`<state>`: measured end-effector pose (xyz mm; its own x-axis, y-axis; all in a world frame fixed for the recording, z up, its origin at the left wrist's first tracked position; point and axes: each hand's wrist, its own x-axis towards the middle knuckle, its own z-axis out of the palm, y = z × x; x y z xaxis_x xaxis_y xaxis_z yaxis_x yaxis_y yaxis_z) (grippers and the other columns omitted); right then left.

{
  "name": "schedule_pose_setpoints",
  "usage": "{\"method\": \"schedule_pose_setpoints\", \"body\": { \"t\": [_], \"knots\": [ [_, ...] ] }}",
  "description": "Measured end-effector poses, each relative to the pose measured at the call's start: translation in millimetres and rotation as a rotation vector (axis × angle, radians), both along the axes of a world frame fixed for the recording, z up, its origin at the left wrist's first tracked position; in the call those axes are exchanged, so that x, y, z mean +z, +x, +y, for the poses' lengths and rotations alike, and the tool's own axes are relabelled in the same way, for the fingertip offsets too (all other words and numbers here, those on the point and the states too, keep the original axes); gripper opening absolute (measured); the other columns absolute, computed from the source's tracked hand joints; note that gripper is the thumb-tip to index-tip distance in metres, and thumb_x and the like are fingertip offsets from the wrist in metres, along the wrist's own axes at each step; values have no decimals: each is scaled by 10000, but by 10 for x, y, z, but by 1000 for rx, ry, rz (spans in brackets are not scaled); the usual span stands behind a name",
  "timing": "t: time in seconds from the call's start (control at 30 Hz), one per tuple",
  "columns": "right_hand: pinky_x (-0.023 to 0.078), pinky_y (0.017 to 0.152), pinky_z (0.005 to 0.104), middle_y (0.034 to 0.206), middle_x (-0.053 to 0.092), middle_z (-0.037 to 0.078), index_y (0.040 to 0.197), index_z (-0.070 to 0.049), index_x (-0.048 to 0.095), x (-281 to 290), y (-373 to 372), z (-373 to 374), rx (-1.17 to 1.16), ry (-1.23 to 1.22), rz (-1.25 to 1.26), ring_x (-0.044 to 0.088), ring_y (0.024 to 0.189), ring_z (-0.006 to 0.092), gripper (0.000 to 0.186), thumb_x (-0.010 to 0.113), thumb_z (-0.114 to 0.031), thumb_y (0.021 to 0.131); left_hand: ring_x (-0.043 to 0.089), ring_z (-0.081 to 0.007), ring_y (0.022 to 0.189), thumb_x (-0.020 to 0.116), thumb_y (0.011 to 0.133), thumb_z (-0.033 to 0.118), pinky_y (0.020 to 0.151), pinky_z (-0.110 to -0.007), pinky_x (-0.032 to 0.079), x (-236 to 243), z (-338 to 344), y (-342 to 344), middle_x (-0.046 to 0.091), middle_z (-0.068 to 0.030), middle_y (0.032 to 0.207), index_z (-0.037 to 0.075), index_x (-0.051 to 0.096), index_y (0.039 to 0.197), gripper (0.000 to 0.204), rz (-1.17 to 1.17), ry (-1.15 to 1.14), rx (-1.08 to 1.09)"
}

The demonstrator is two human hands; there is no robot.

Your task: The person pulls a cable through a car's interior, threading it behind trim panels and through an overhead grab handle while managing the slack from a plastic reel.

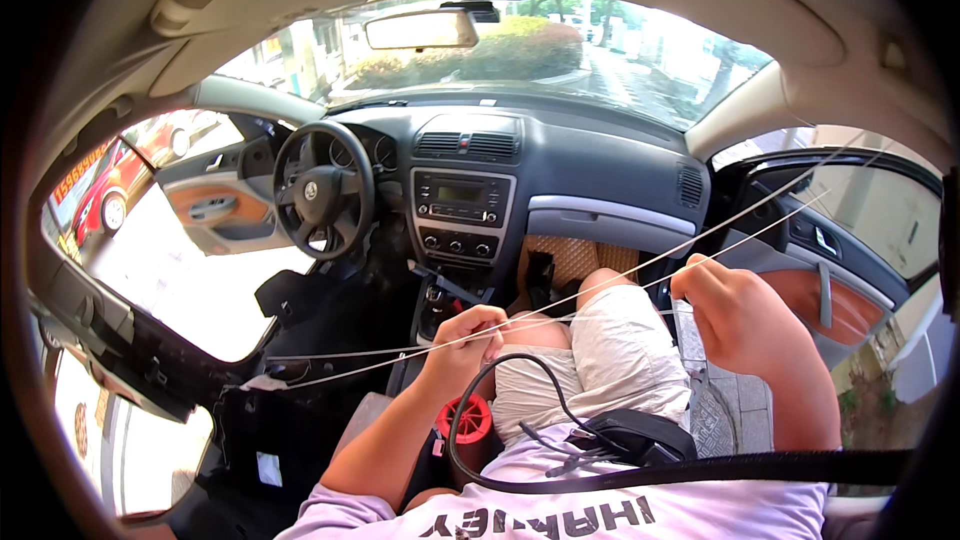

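Thin white cords (745,211) stretch taut across the car's cabin, from the lower left toward the open passenger-side door at the upper right. At their left end is a pale tied or bunched bit (263,382) by the driver-side door frame. My left hand (465,342) is closed around the cords over my lap, fingertips pinched together. To the right, my right hand (728,308) is curled with its thumb side up, and a cord runs in at its fingers. Its palm side is partly hidden. A black cable (453,440) loops over my lap to a black pouch (640,437).
Ahead are the steering wheel (322,190), dashboard (590,155) and gear lever (433,300). Both the driver door (215,205) and passenger door (810,240) stand open. A red spool-like object (466,421) sits beside my left thigh. Black trim (290,305) lies at the driver's side.
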<state>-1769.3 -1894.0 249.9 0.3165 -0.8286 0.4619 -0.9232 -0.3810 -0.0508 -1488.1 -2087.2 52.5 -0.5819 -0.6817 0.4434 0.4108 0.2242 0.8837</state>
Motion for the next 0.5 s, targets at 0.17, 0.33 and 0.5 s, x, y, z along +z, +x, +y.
{"method": "schedule_pose_setpoints", "body": {
  "t": [0.17, 0.33, 0.5],
  "knots": [
    [463, 474, 331, 756, 504, 20, 967, -68, 624, -215, -30, -245, 39, -238, 458, 601, 593, 166, 188, 743, -177, 870, 490, -59, 673, 537, 1072, -9, 644, -218, 429, 72, -60, 33, 560, 7, 766, -1, 651, 1130, 129, 26, 26, -7],
    [416, 447, 295, 654, 395, -13, 646, -130, 490, -170, -273, -380, 113, -446, 587, 555, 553, 128, 375, 823, -237, 781, 510, -44, 796, 562, 1063, -15, 718, -188, 446, -108, -126, -5, 642, -5, 1012, 14, 686, 1148, 153, -81, 119, -141],
    [443, 659, 399, 720, 500, 44, 768, -105, 568, 223, -512, -313, -10, -684, 604, 600, 750, 235, 249, 815, -106, 801, 518, -30, 781, 530, 1082, -1, 698, -192, 453, -109, -8, -10, 630, 6, 967, 2, 683, 1115, 156, -9, 202, -123]
  ]
}}
